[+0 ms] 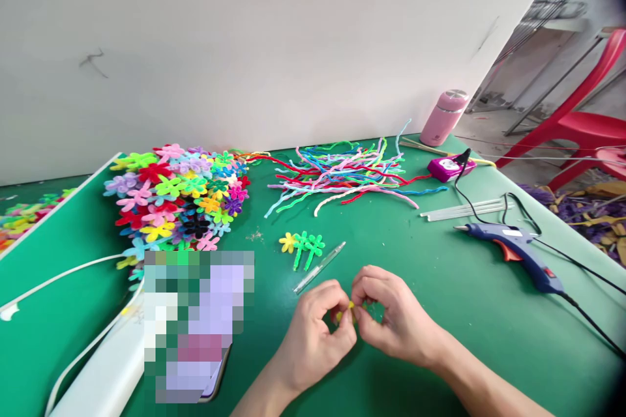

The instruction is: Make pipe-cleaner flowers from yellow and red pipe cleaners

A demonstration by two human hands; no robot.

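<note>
Close to the table's front, my left hand (325,319) and my right hand (388,309) meet fingertip to fingertip. Both pinch a small yellow pipe-cleaner piece (351,305), mostly hidden by the fingers, so its full shape cannot be made out. Just beyond my left hand lies a clear pen-like stick (320,267), slanting up to the right. Past it rest a yellow pipe-cleaner flower (287,242) and two green pipe-cleaner flowers with stems (308,251).
Left stands a heap of colourful pipe-cleaner flowers (171,199); loose pipe cleaners (342,176) lie at the back. A blue glue gun (518,251), glue sticks (464,210), a purple box (447,168) and a pink bottle (445,117) are right. A blurred phone (215,378) lies front left.
</note>
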